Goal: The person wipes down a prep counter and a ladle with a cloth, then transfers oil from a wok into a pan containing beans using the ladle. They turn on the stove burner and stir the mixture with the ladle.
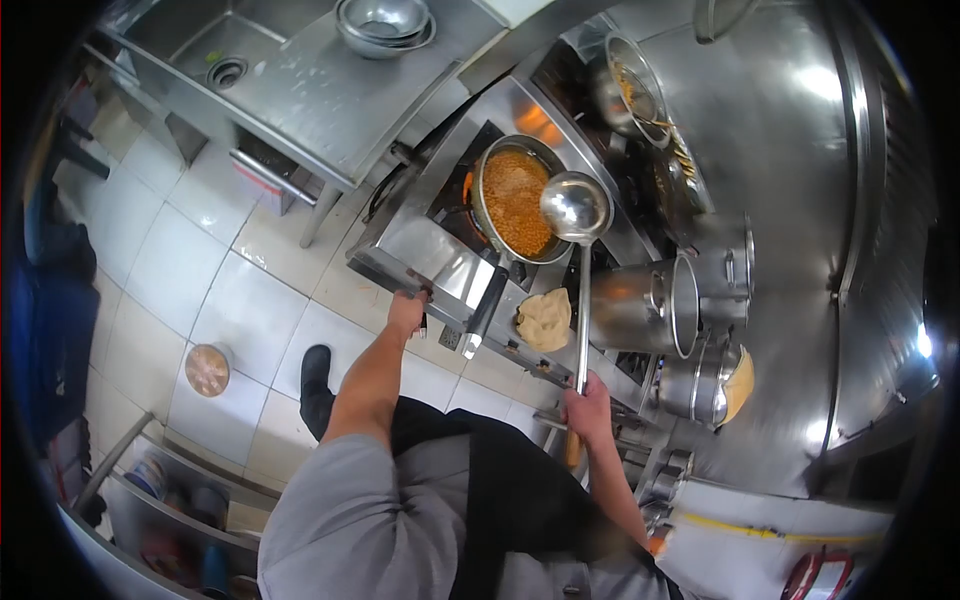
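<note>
My right hand (588, 405) is wrapped round the long handle of a steel ladle (577, 207). The ladle's bowl hangs over the right rim of a frying pan (486, 232), its rounded underside facing me. Orange-brown food (515, 200), a grainy sauce, covers the pan's bottom. Flame glows beside the pan on the stove (440, 258). At the stove's front panel, my left hand (405, 312) is closed on a control knob, mostly hidden by the fingers. The pan's black handle (487, 300) points toward me, untouched.
A crumpled beige cloth (544, 320) lies on the stove's front ledge. Tall steel pots (640, 308) stand to the right. Another pan (632, 85) with a strainer is behind. Steel bowls (385, 22) sit on the sink counter (320, 95). A round container (207, 370) stands on the floor.
</note>
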Demonstrator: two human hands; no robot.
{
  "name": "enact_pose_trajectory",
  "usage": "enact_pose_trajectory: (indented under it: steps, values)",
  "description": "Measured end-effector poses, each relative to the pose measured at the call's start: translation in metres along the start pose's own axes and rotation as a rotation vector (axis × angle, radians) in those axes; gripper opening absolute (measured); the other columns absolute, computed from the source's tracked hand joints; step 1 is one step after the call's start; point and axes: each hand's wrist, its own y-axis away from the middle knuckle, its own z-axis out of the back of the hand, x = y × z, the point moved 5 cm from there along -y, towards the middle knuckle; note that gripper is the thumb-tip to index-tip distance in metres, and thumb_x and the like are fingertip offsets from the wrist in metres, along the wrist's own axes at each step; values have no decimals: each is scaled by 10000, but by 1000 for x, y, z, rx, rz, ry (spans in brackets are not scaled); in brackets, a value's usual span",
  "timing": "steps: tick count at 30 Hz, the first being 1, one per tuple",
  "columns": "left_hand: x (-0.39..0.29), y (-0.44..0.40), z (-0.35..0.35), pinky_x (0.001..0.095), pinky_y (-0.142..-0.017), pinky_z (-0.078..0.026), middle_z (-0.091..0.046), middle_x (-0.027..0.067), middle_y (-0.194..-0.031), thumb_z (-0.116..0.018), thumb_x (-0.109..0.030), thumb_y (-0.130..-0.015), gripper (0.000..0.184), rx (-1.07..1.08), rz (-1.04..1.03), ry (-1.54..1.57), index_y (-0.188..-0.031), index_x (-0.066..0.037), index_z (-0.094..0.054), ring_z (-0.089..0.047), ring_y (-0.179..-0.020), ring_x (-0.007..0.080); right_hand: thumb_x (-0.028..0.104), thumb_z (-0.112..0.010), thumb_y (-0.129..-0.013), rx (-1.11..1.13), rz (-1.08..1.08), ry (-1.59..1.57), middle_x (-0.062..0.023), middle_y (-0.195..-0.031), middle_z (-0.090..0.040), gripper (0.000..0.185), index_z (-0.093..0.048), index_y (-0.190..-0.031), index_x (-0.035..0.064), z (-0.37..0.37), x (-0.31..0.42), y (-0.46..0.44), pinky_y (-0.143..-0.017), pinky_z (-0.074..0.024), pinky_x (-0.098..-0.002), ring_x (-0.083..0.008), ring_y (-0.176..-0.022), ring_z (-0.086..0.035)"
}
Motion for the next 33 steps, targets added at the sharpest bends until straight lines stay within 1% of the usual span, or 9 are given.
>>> enact_pose_trajectory:
  steps: [1, 3, 5, 7, 8, 12, 14, 18, 33]
  values:
    - [7, -4, -3, 434, -850, -567, -727, 153, -998, -667, -411, -960, 510, 2, -13, -20, -1262, -4, -615, -704, -921, 308, 10, -568, -872, -11, -2, -21, -24, -658, -540, 121, -555, -991, 26, 0, -3, 3, -454, -473, -308, -142, -492, -578]
    - [42, -21, -28, 435, -744, -577, -702, 108, -955, -596, -472, -1012, 498, 484, 125, 58, -1269, -46, -609, -678, -839, 258, 62, -597, -829, -56, 54, 136, -92, -677, -567, 125, -572, -928, -9, -1, -6, 7, -491, -511, -349, -164, -471, -570]
    - [2, 56, -35, 413, -676, -571, -696, 83, -953, -564, -493, -1040, 458, 675, 182, 235, -1194, -66, -627, -677, -825, 229, 47, -598, -821, -69, 40, 132, -79, -656, -576, 123, -555, -931, 15, 1, -24, 10, -488, -501, -338, -152, -504, -599]
    - [-67, 154, -38, 359, -635, -554, -680, 68, -895, -567, -513, -1038, 467, 867, 171, 415, -1168, -68, -626, -680, -784, 227, 87, -609, -816, -96, 199, 355, -138, -665, -578, 154, -544, -934, 11, 2, -48, 7, -553, -507, -406, -241, -563, -636]
    - [-81, 170, -45, 359, -635, -554, -680, 68, -895, -567, -513, -1038, 467, 858, 173, 379, -1168, -68, -626, -680, -784, 227, 127, -627, -807, -105, 220, 396, -217, -740, -597, 204, -538, -946, 8, 7, -23, 21, -654, -498, -482, -381, -701, -654]
    - [-96, 161, -63, 298, -542, -445, -601, 29, -766, -580, -453, -1046, 332, 842, 110, 315, -1033, -121, -596, -562, -613, 159, 134, -629, -812, -24, 148, 346, -268, -860, -641, 224, -548, -982, 14, 6, -29, 22, -725, -480, -543, -491, -845, -622]
    - [-97, 172, -69, 282, -444, -308, -490, -11, -662, -648, -372, -1025, 295, 779, 131, 298, -907, -143, -502, -399, -495, 106, 128, -632, -825, -19, 198, 355, -261, -871, -663, 232, -555, -1021, 32, 4, -37, 15, -744, -491, -561, -486, -853, -643]
    - [-96, 192, -63, 264, -429, -310, -472, -22, -654, -620, -404, -1039, 303, 698, 103, 233, -892, -161, -515, -382, -470, 95, 115, -634, -854, 19, 244, 460, -248, -892, -695, 265, -552, -1102, 69, 2, -50, -5, -780, -511, -596, -481, -871, -670]
    - [-86, 203, -68, 258, -418, -328, -503, -8, -659, -640, -379, -1030, 292, 557, 59, 216, -929, -129, -526, -414, -459, 98, 93, -574, -895, -55, 380, 507, -234, -853, -714, 209, -573, -1102, 65, 6, -49, -102, -764, -555, -574, -449, -836, -709]
